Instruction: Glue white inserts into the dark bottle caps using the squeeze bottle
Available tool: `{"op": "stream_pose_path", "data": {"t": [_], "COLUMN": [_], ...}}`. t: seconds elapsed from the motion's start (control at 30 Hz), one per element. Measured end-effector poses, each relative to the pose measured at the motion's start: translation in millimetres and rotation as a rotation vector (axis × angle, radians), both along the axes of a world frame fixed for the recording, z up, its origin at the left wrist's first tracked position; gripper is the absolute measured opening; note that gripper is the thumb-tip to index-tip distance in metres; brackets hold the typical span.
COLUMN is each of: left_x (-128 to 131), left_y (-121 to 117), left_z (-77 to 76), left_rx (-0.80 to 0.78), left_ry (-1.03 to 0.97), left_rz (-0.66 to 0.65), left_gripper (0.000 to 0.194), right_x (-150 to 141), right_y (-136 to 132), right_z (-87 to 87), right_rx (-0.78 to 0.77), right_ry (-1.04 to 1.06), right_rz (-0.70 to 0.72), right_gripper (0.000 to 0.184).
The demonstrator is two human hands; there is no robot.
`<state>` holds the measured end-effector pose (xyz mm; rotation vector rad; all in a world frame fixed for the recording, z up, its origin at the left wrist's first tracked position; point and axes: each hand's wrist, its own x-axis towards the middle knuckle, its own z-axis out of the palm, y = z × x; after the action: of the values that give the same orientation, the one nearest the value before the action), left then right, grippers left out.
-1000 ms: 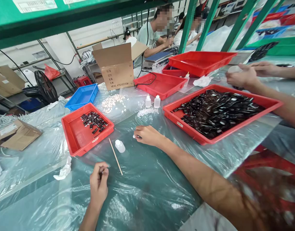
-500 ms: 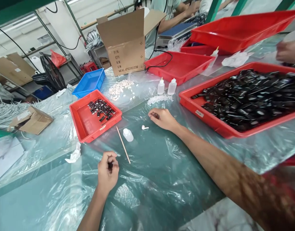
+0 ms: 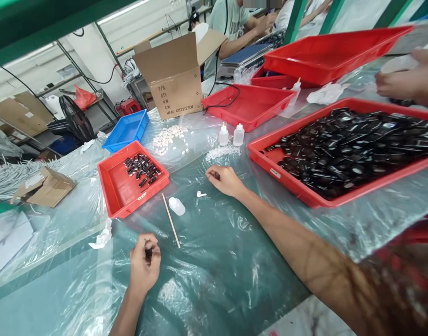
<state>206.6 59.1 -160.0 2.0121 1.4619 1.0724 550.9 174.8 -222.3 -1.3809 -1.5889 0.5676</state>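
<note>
My left hand rests low on the plastic-covered table, its fingers curled in. A dark patch shows between the fingers, but whether it is a held piece or shadow is unclear. Nearest to it lies a thin wooden stick, with a small white bottle on its side just beyond. My right hand is on the table farther forward, fingers bent together; anything inside them is hidden. A tiny white spoon-shaped piece lies to its left. Behind it are spread white bits.
Small black parts lie in a red tray; a larger red tray at right is heaped with black pieces. Two squeeze bottles, pale pieces, a blue tray and a carton stand behind. A co-worker's hand is at upper right.
The view has tilted slightly, so the table things appear lower and more to the left. Both my hands keep nearly the same place and pose. More of the co-worker's hand shows.
</note>
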Motion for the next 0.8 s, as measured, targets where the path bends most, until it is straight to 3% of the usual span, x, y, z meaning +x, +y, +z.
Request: {"op": "stream_pose_path", "data": {"t": [0.17, 0.3, 0.67, 0.8], "left_x": [3, 7, 20, 19], "left_y": [-5, 10, 104, 149], "left_z": [14.2, 31.7, 92.4, 106.1], "left_rx": [0.091, 0.174, 0.39, 0.377], "left_ry": [0.096, 0.166, 0.362, 0.446], "left_rz": [0.002, 0.034, 0.2, 0.179], "left_gripper": [0.006, 0.005, 0.009, 0.033], "right_x": [-1, 0, -2, -1], "right_y": [4, 6, 7, 8], "right_z": [-1.6, -2.4, -2.2, -1.0], "right_rx": [-0.004, -0.001, -0.016, -0.03], "right_ry": [0.017, 0.025, 0.053, 0.038], "right_rz": [0.0, 0.006, 0.022, 0.014], "right_gripper": [0.013, 0.014, 0.012, 0.013]}}
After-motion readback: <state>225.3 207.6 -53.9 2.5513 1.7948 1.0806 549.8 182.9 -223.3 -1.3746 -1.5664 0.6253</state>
